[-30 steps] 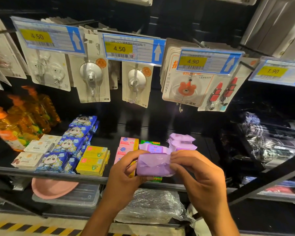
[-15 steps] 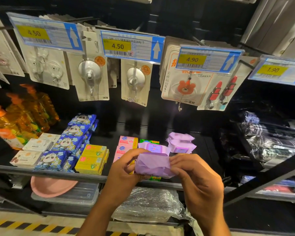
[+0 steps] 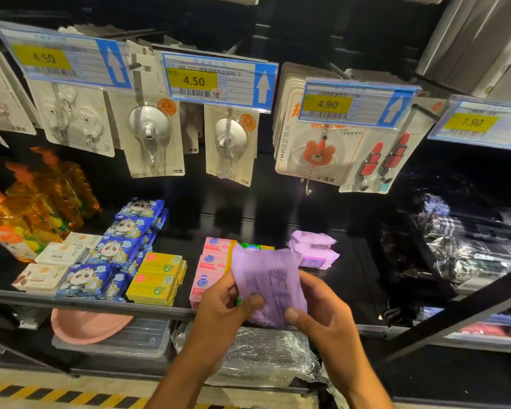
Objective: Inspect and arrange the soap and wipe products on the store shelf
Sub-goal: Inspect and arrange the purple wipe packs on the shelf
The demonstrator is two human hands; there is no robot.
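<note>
A purple wipe pack point(image 3: 267, 283) stands tilted up in front of the shelf, its printed back facing me. My left hand point(image 3: 222, 314) grips its left lower edge with the thumb on the face. My right hand point(image 3: 322, 317) pinches its right lower edge. Behind it on the black shelf point(image 3: 86, 302) lie two more purple wipe packs point(image 3: 314, 250), pink soap boxes point(image 3: 211, 262), a green box point(image 3: 257, 247) partly hidden by the held pack, yellow soap boxes point(image 3: 157, 276), blue panda wipe packs point(image 3: 115, 249) and white soap boxes point(image 3: 56, 264).
Carded hooks point(image 3: 151, 134) and price tags point(image 3: 216, 79) hang above the shelf. Orange bottles point(image 3: 27, 208) stand at the left. Plastic-wrapped goods point(image 3: 472, 249) fill the right bay. Below the shelf sit a pink dish point(image 3: 86, 324), a clear lidded box point(image 3: 136, 340) and a wrapped bundle point(image 3: 260, 355).
Both hands have turned the purple pack from lying flat to standing on edge, so its printed back now faces me. The pack has also risen a little.
</note>
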